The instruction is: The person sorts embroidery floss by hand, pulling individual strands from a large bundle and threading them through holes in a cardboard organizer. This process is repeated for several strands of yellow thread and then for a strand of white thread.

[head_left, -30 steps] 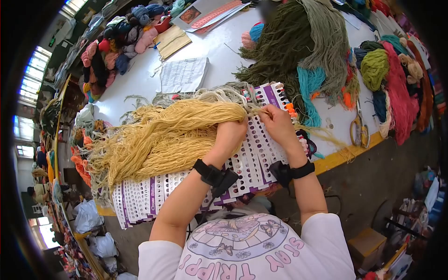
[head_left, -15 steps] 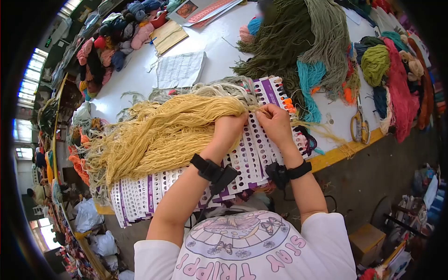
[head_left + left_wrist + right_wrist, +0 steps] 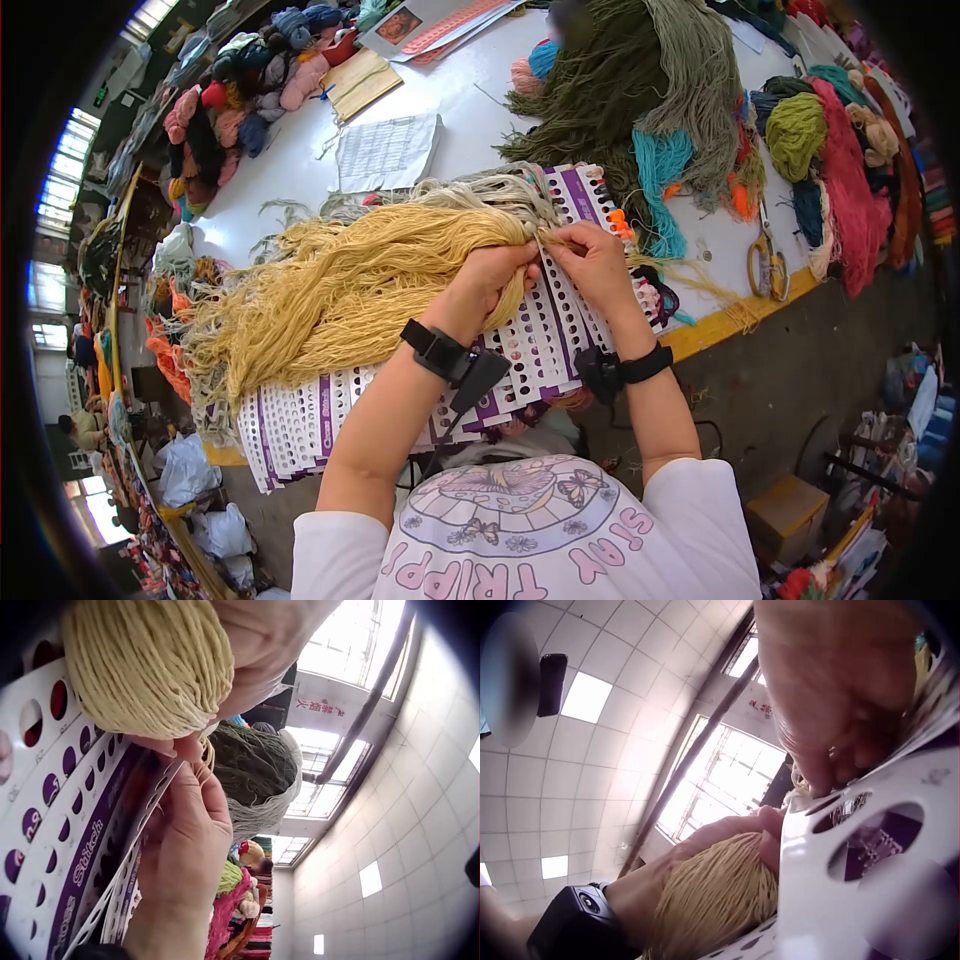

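Observation:
A thick bundle of yellow yarn (image 3: 350,280) lies across white hole-punched cards (image 3: 300,430) with purple bands. The left hand (image 3: 487,285) is at the bundle's right end, curled round it, with yarn draped over the hand in the left wrist view. Close beside it, the right hand (image 3: 592,268) pinches thin yellow strands at a card's edge, thumb against fingers in the left wrist view (image 3: 187,840). Both hands' fingertips nearly meet at this edge. In the right wrist view the right hand (image 3: 840,697) partly hides the strands, and the left hand (image 3: 720,836) is behind yellow yarn (image 3: 720,892).
Behind the cards are a paper sheet (image 3: 385,150) and dark green yarn (image 3: 610,90). Scissors (image 3: 765,262) lie near the table's yellow edge (image 3: 715,330). Colourful yarn (image 3: 845,180) is heaped at the right, more skeins (image 3: 205,130) at the back left.
The left hand has turned, showing its curled fingers, and yarn now hangs over its front. A card edge stands raised between the hands. The right hand has barely moved, still pinching.

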A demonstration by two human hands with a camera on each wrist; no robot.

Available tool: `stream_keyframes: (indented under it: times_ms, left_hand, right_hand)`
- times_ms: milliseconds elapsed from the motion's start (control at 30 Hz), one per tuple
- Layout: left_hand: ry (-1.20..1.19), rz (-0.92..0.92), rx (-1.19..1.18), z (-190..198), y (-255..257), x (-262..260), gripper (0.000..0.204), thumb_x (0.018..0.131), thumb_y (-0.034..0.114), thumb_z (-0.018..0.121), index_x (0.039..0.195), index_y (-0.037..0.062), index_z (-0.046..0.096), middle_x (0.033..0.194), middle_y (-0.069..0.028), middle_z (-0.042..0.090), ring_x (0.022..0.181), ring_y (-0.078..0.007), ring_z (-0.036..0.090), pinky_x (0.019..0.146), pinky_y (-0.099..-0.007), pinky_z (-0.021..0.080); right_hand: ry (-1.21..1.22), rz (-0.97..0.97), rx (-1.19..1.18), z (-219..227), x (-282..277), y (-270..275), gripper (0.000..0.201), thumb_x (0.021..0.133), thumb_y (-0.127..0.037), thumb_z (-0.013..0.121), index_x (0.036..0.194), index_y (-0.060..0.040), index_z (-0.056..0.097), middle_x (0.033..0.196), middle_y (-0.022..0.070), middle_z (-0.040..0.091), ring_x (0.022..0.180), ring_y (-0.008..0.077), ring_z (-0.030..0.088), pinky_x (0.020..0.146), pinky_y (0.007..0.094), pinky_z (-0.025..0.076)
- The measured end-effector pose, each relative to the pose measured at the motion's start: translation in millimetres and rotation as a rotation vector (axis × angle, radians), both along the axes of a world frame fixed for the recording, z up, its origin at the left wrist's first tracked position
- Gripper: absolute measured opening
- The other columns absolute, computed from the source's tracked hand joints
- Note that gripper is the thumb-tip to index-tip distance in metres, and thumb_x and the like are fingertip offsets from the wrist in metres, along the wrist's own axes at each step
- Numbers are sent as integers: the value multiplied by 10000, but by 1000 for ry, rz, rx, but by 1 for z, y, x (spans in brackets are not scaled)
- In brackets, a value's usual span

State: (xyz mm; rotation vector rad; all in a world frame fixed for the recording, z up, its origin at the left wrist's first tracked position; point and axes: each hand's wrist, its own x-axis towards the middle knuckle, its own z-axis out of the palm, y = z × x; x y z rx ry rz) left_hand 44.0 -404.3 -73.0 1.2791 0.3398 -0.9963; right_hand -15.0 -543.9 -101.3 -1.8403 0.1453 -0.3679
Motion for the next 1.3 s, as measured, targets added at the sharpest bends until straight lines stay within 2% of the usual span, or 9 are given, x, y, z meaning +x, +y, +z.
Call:
stream_keyframes:
  times_ms: [233, 467, 567, 700, 733, 767, 867, 1000, 1300]
  left_hand:
    - [-347, -117, 283, -15, -5, -3, 99, 782, 142, 554, 793, 44, 544, 582, -14, 519, 446, -121, 470, 395, -245, 398]
    - [294, 54, -560, 3, 41, 26, 181, 790, 206, 541, 849, 39, 575, 544, 15, 450, 478, -78, 458, 426, -205, 397]
    - [172, -15, -410, 24, 21, 10, 138, 808, 183, 529, 865, 70, 584, 607, -24, 540, 513, -82, 484, 426, -206, 398]
    - [-787, -490, 228, -9, 1, -4, 250, 797, 265, 591, 912, 43, 600, 648, -3, 548, 527, -79, 474, 485, -224, 404]
    - [-1032, -435, 338, -2, 7, -3, 295, 806, 318, 571, 931, 52, 598, 773, -66, 586, 641, -135, 533, 598, -276, 427]
    - [-564, -376, 592, 46, 11, 3, 237, 763, 266, 640, 821, 41, 600, 659, -13, 561, 555, -101, 498, 512, -250, 414]
    - [-237, 237, 28, 46, 104, 62, 216, 777, 208, 616, 909, 38, 595, 702, -46, 584, 618, -150, 577, 565, -265, 491]
    - [-350, 694, 2, 31, 243, 124, 184, 854, 196, 503, 940, 48, 571, 843, -71, 614, 706, -161, 590, 613, -319, 512]
    - [-445, -162, -414, 85, 71, -4, 463, 884, 329, 444, 1173, -33, 446, 1083, -122, 534, 863, -156, 554, 743, -290, 474]
  right_hand:
    - [37, 17, 91, -8, 1, 1, 132, 708, -76, 646, 817, -2, 636, 744, 77, 597, 623, 149, 573, 575, 249, 450]
    - [41, -66, -174, -7, -1, 3, 165, 757, -150, 620, 803, 7, 604, 691, 87, 576, 562, 151, 527, 520, 267, 405]
    - [109, -54, -89, 0, 0, 5, 226, 805, -217, 572, 769, 7, 574, 648, 93, 552, 532, 174, 497, 509, 282, 387]
    - [211, -114, 61, -14, 1, 7, 283, 843, -271, 521, 760, -4, 561, 621, 89, 535, 526, 194, 482, 512, 299, 382]
    - [227, -149, 9, -18, 2, 6, 287, 849, -278, 513, 768, -7, 562, 616, 87, 533, 528, 196, 483, 515, 301, 383]
    - [195, -167, 1, -18, 2, 7, 278, 849, -275, 513, 784, -10, 564, 617, 88, 536, 533, 193, 489, 516, 300, 385]
    - [143, -207, -22, -18, 0, 9, 248, 845, -262, 519, 861, -20, 571, 634, 89, 557, 571, 185, 530, 531, 292, 402]
    - [130, -217, -40, -15, -2, 9, 211, 826, -221, 545, 876, -21, 590, 668, 83, 576, 603, 175, 548, 567, 276, 425]
    - [130, 67, 639, 64, -22, 60, 171, 784, -152, 624, 897, -24, 637, 744, 1, 595, 610, 40, 520, 510, 167, 421]
